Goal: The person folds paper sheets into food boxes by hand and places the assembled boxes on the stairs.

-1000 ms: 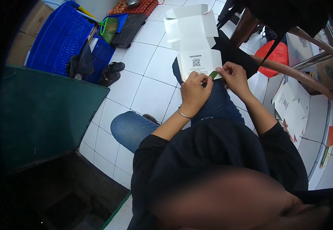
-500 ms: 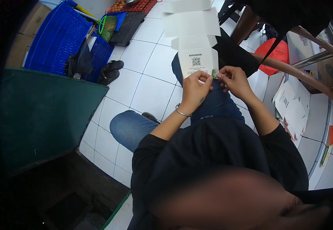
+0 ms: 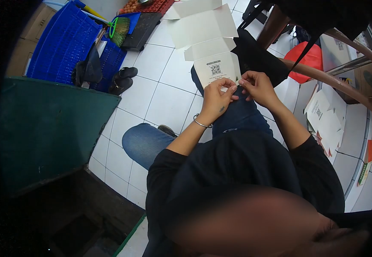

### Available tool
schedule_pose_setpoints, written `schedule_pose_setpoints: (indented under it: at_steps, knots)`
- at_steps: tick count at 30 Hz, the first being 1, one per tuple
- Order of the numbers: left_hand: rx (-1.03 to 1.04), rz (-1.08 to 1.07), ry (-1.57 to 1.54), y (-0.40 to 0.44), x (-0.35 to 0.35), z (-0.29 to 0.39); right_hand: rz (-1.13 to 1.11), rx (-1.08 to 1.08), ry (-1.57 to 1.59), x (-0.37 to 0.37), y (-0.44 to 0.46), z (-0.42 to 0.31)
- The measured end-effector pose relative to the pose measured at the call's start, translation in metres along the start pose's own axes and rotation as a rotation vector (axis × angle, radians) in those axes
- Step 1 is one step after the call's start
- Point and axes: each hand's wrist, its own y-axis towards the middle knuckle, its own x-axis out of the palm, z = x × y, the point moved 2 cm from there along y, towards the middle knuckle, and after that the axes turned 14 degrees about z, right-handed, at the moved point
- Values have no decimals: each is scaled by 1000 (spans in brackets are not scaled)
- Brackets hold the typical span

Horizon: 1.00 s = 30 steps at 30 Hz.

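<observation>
An unfolded white cardboard box [image 3: 205, 32] with a printed QR code extends forward from my lap, its near edge at my thigh. My left hand [image 3: 218, 97] pinches that near edge, close to its right corner. Just to the right, my right hand [image 3: 258, 88] is closed at the fingertips beside the same corner. Whether it grips the cardboard or a small piece there is too small to tell. The two sets of fingertips are almost touching.
More flat white boxes [image 3: 325, 118] lie at the right. Blue crates [image 3: 64, 45], a broom [image 3: 120, 32] and black shoes [image 3: 123, 81] are at the left. A green panel [image 3: 53, 132] stands nearer. A wooden chair frame [image 3: 335, 83] and red stool [image 3: 304, 62] are at the upper right.
The unfolded box has tilted, its far end swinging left. The green flap seen between my fingertips before is no longer visible. Both hands have stayed near the same corner.
</observation>
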Motion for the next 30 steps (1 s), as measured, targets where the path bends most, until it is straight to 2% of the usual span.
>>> schedule_pose_setpoints:
  at_steps: [3, 6, 12, 19, 22, 27, 30]
  knots:
    - [-8, 21, 0, 1, 0, -2, 29, -88, -50, 0, 1, -1]
    - [-34, 40, 0, 1, 0, 0, 23, -58, -152, -6, 6, -1]
    - [1, 24, 26, 3, 0, -2, 80, -69, -41, 4, -1, -4]
    - [43, -13, 5, 3, -2, -9, -41, -28, -77, -2, 2, -2]
    - [-94, -45, -88, 6, -3, -8, -47, -26, -65, 1, -1, -3]
    - [-138, -44, -140, 7, -3, -7, -59, 3, 83, 1, 0, 0]
    - [-177, -112, -141, 10, -6, -10, -96, -13, 26, 5, -1, -3]
